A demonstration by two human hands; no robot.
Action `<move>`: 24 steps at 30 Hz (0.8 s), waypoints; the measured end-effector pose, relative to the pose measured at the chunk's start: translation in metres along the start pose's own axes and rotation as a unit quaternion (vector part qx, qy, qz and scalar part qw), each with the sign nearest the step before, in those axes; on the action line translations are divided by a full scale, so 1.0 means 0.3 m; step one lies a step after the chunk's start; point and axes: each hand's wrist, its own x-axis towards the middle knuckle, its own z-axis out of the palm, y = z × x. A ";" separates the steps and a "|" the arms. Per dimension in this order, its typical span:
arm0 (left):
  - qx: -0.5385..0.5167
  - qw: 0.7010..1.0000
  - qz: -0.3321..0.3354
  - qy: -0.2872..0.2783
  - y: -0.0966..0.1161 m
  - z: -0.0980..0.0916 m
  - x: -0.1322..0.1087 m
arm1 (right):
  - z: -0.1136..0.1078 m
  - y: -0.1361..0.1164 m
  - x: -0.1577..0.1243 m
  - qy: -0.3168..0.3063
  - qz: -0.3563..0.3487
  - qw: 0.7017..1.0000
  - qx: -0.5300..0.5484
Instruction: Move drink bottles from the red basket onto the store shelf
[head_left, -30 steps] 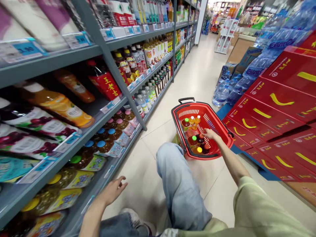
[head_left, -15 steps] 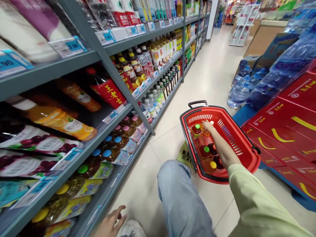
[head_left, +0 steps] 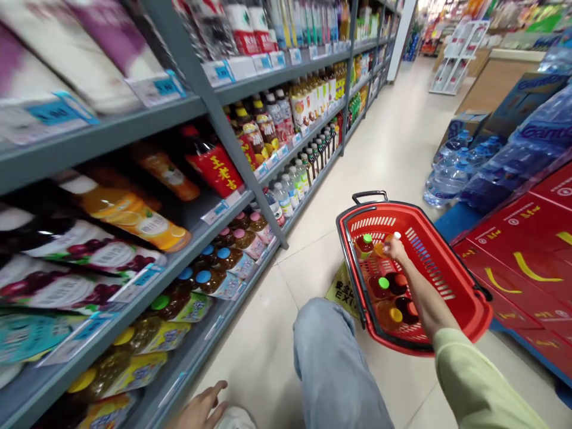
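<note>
A red shopping basket [head_left: 465,310] with black handles stands on the floor at my right. Inside its far part, my right hand [head_left: 394,249] is closed on a white-capped bottle of orange drink [head_left: 379,249]; much of the bottle is hidden by the fingers. A green-capped bottle [head_left: 365,245] stands left of that hand. Nearer me in the basket are several dark and amber bottles, among them one with a yellow cap [head_left: 395,314]. Low at the bottom of the view, my left hand [head_left: 201,410] is open and holds nothing, close to the lowest shelf and my shoe.
Grey shelving [head_left: 192,104] full of drinks runs along the left. Lying orange juice bottles [head_left: 134,214] fill part of a middle shelf. Red cartons [head_left: 522,268] and packs of water bottles [head_left: 451,173] line the right side. My bent knee [head_left: 326,333] is beside the basket.
The view has turned slightly, so shelves and basket appear further right and lower. My right hand stays in the basket at the white-capped bottle; my left hand remains low and open.
</note>
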 end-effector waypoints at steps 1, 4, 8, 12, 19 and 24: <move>0.002 1.000 0.005 0.010 0.018 -0.009 0.000 | -0.015 -0.009 -0.017 0.010 -0.004 1.000 0.010; 0.033 0.999 0.034 0.016 0.081 -0.042 -0.007 | -0.097 -0.058 -0.057 0.064 -0.022 0.997 0.045; 0.052 0.996 0.067 0.030 0.145 -0.069 -0.021 | -0.295 -0.156 -0.139 0.159 -0.049 0.982 0.088; 0.053 0.992 0.092 0.074 0.171 -0.091 -0.037 | -0.500 -0.292 -0.312 0.243 -0.101 0.958 0.117; -0.075 0.948 0.191 0.243 0.226 -0.147 -0.067 | -0.708 -0.668 -0.728 0.313 -0.293 0.854 0.295; -0.155 0.839 0.279 0.441 0.261 -0.129 -0.097 | -0.701 -0.955 -0.960 0.100 -0.314 0.810 0.485</move>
